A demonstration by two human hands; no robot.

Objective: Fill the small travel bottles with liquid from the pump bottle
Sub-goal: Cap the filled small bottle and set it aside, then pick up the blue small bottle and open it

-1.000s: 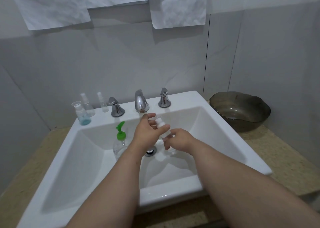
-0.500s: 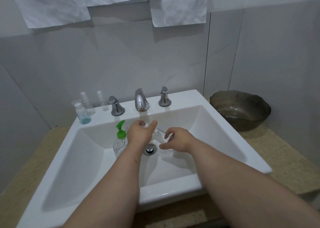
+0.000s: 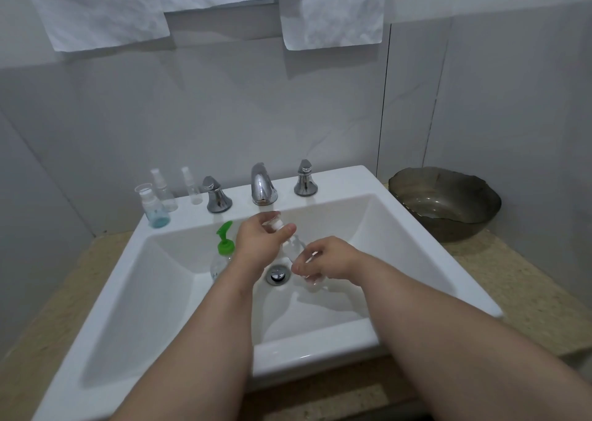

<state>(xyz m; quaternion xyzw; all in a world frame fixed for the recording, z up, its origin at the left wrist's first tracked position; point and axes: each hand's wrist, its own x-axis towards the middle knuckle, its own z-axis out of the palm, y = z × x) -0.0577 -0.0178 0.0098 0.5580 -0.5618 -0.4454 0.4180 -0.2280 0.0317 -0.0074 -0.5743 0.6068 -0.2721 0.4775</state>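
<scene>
Uncapping, apparently: the left hand point(image 3: 261, 244) pinched the white cap point(image 3: 276, 225) in its fingers, while the right hand point(image 3: 331, 260) gripped the travel bottle point(image 3: 295, 243). Next, open it beneath the pump bottle point(image 3: 225, 246), at nine o'clock.

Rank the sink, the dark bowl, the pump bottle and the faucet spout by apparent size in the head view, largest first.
1. sink
2. bowl
3-4. pump bottle and spout: unranked. They look alike, and the bottle is partly hidden and nearer the camera.
</scene>
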